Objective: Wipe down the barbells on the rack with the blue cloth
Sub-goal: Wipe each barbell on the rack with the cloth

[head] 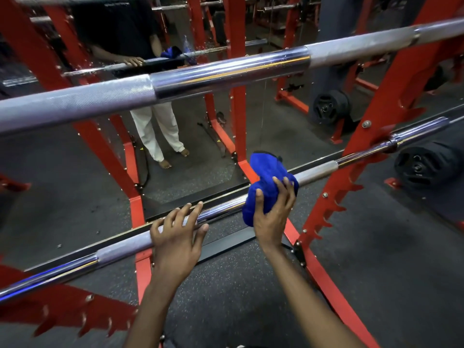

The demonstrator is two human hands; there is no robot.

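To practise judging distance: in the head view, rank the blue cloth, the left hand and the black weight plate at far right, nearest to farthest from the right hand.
1. Blue cloth: gripped in the right hand, on the lower barbell.
2. Left hand: to its left, on that barbell.
3. Black weight plate: far right, low.

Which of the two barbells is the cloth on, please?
The lower barbell: the right hand holds the blue cloth on it; the upper barbell is bare.
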